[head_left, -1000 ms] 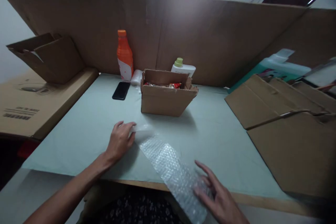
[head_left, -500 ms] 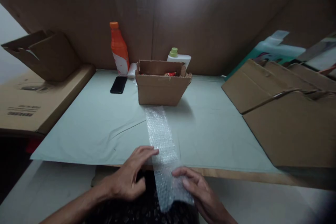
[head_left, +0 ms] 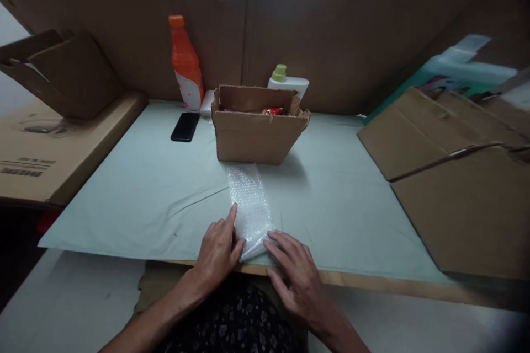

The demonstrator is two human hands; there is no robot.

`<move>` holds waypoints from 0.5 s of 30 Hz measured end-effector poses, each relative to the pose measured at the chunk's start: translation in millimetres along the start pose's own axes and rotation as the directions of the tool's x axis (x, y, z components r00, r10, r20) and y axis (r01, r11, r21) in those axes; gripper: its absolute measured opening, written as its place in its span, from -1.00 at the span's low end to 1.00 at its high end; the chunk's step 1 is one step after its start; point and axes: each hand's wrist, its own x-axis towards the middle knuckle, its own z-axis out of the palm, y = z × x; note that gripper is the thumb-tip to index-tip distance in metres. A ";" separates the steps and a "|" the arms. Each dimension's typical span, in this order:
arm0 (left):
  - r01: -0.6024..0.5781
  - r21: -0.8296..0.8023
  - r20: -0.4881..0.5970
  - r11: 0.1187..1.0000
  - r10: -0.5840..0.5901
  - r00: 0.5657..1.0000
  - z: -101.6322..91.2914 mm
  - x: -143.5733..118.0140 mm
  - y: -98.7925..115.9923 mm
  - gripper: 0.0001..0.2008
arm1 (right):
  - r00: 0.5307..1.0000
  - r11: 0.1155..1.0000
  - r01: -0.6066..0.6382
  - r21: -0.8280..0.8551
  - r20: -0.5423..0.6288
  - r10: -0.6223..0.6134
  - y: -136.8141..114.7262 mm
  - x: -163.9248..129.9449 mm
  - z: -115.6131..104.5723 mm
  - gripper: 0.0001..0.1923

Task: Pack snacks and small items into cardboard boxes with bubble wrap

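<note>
A strip of clear bubble wrap (head_left: 250,198) lies on the table cloth, its near end folded back at the table's front edge. My left hand (head_left: 217,245) rests along its left side, index finger stretched forward on the edge and thumb near the fold. On the other side, the fingertips of my right hand (head_left: 292,273) touch the folded corner, fingers apart. Neither hand grips the strip. Just beyond its far end stands an open cardboard box (head_left: 252,135) holding something with a red wrapper (head_left: 272,111); the rest of its contents is hidden.
Behind the box are an orange bottle (head_left: 185,60) and a white bottle with a green cap (head_left: 280,73). A black phone (head_left: 184,127) lies left of the box. Cardboard boxes (head_left: 464,215) fill the right side, with a teal container (head_left: 467,69) behind. A large flat carton (head_left: 78,149) stands left.
The near end of the bubble wrap, which hung over the table edge, is now folded back onto the table. Both hands have moved forward, and the view has tilted down.
</note>
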 end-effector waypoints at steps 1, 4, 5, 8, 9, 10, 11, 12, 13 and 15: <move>-0.018 0.029 -0.004 0.999 0.018 1.000 -0.1 0.8 0.4 -0.21 | 0.999 0.997 0.036 -0.073 0.004 -0.035 -0.6 2.9 2.2 -0.47; -0.054 0.053 -0.014 0.997 0.055 0.998 -0.1 5.1 0.8 -0.20 | 0.997 0.976 0.064 -0.206 -0.016 -0.069 -2.2 12.6 3.8 -0.47; -0.063 0.038 -0.013 0.997 0.064 0.998 -0.3 7.1 0.5 -0.19 | 0.997 0.970 0.078 -0.231 -0.007 -0.082 -1.9 15.4 2.9 -0.46; -0.085 -0.029 -0.010 0.996 0.084 0.996 -0.8 14.0 -1.1 -0.16 | 0.990 0.953 0.139 -0.269 0.063 -0.127 2.2 21.5 0.1 -0.45; -0.088 -0.041 -0.010 0.995 0.088 0.996 -0.7 16.2 -1.6 -0.16 | 0.987 0.950 0.152 -0.274 0.084 -0.134 4.3 22.9 0.2 -0.48; -0.089 -0.042 -0.010 0.995 0.088 0.996 -0.5 18.0 -1.9 -0.16 | 0.986 0.948 0.156 -0.276 0.095 -0.135 6.3 23.9 0.9 -0.51; -0.089 -0.032 -0.007 0.996 0.089 0.996 -0.3 19.4 -2.1 -0.16 | 0.987 0.949 0.153 -0.276 0.097 -0.131 8.1 24.7 2.2 -0.54; -0.091 -0.014 -0.001 0.996 0.091 0.996 0.0 20.0 -2.1 -0.17 | 0.987 0.951 0.147 -0.271 0.095 -0.126 9.6 25.1 3.8 -0.56; -0.095 0.007 0.004 0.995 0.095 0.995 0.0 19.8 -1.8 -0.18 | 0.988 0.954 0.146 -0.262 0.092 -0.126 10.7 25.3 5.4 -0.57; -0.107 0.038 0.002 0.993 0.107 0.994 -0.3 17.1 -0.4 -0.19 | 0.987 0.959 0.154 -0.236 0.084 -0.137 11.9 25.2 8.2 -0.58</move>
